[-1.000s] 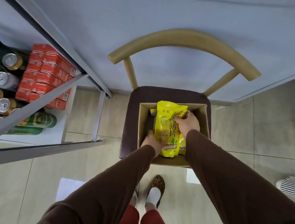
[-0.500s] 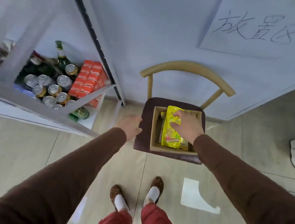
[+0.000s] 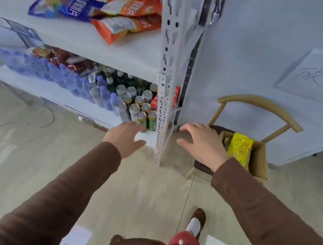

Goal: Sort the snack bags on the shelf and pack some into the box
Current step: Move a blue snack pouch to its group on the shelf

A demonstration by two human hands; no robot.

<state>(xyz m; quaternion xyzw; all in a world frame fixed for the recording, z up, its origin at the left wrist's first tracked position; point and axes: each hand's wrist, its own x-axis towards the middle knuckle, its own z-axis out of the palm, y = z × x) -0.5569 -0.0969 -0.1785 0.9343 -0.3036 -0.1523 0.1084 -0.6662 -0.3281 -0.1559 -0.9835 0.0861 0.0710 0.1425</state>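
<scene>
Both my hands empty, fingers spread: left hand (image 3: 125,138) and right hand (image 3: 202,145) flank the shelf (image 3: 162,102) post. Yellow snack bag (image 3: 239,149) stands in box (image 3: 260,164), right of it, presumably packed.

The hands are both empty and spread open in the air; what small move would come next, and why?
Probably lifting one hand, likely the left hand, up to the snack bags on the upper shelf. Both it and the right hand hold nothing, a yellow bag already stands in the box on the chair, and loose bags lie unsorted above.
</scene>
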